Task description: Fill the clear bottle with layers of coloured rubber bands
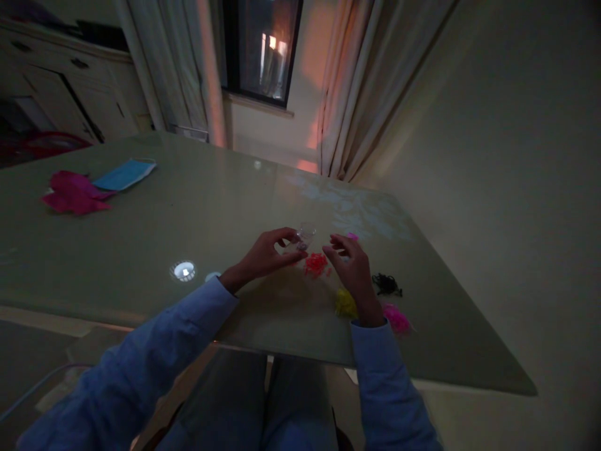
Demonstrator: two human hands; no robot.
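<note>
My left hand [275,250] grips a small clear plastic cup or bag [306,234] between thumb and fingers. Some small dark bits show low inside it; their kind is too small to tell. My right hand [348,263] hovers just to the right, fingers bent and the thumb apart from them, with nothing visible between the tips. Below and between the hands lies a pile of small red strands or bands [316,265]. A yellow pile [345,304] sits by the right wrist, partly covered. Beyond that wrist lie a black bunch [387,284] and a pink pile [397,319].
The glossy pale green table [282,326] ends close to my lap and along its right edge. At the far left lie a crumpled magenta piece [77,193] and a blue face mask [126,175]. A bit of pink [352,236] shows behind my right hand.
</note>
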